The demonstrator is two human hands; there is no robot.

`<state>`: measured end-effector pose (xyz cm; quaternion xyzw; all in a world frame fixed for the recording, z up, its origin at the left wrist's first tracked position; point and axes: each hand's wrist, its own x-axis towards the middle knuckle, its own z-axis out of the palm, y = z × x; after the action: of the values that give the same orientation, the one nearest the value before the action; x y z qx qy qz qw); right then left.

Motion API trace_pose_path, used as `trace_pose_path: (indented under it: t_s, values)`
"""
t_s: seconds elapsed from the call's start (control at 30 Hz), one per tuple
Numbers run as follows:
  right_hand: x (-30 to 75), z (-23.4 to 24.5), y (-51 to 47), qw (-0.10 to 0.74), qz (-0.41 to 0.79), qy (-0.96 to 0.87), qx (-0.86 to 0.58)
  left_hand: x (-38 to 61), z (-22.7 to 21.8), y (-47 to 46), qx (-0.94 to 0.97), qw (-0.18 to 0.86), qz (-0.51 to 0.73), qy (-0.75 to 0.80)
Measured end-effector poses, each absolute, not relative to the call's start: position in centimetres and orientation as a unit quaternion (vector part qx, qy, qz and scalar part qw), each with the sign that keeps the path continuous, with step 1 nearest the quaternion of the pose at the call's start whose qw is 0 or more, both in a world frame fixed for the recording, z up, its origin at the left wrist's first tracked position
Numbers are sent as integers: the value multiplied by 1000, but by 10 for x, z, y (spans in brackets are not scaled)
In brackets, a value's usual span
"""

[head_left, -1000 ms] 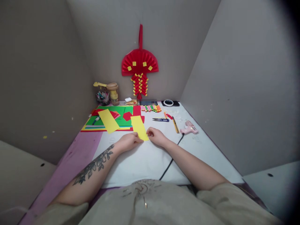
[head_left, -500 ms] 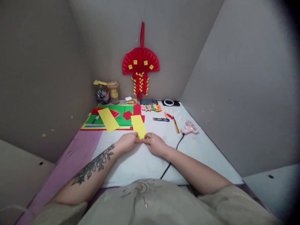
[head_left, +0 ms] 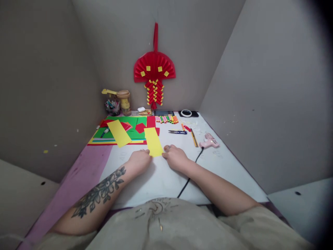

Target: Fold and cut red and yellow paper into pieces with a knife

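Note:
A yellow paper strip [head_left: 154,141] lies lengthwise away from me, its near end between my two hands. My left hand [head_left: 140,161] pinches the near left corner, fingers curled. At the near right corner my right hand [head_left: 176,158] grips the same strip between thumb and fingers. Left of it, a second yellow strip [head_left: 119,133] rests slantwise on a stack of coloured sheets, with a green sheet [head_left: 136,129] on top. A red paper piece [head_left: 141,128] lies just beyond the strip I hold.
Thread snips [head_left: 178,132], a yellow cutter [head_left: 194,138] and a pink glue gun [head_left: 209,141] with a black cord [head_left: 191,172] lie to the right. Small rolled paper tubes [head_left: 166,119] line the back. A red fan ornament [head_left: 155,67] hangs on the wall.
My hands have moved apart from the middle of the strip's near edge to its two corners. The near end now shows fully between them. The view has shifted slightly.

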<state>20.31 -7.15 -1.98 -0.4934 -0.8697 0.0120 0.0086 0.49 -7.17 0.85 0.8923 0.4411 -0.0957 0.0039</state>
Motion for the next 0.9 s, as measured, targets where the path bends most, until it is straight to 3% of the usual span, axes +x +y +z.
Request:
trace_pose_path:
  t_s: [0.1,0.27,0.37,0.73,0.9]
  values:
    - [214,-21,-64,33,54,-859,-508,-4,13,-66,892,43,-86,442]
    - [225,-30,-47,175,153,-821,-521,-25,6,-40,895,188,54,400]
    - [221,-36,-44,217,170,-828,-489,-22,-3,-34,871,199,100,438]
    - [209,-42,-48,229,151,-850,-451,-6,-18,-46,868,173,120,449]
    - [199,-37,-64,153,91,-900,-399,1,-20,-54,883,134,126,431]
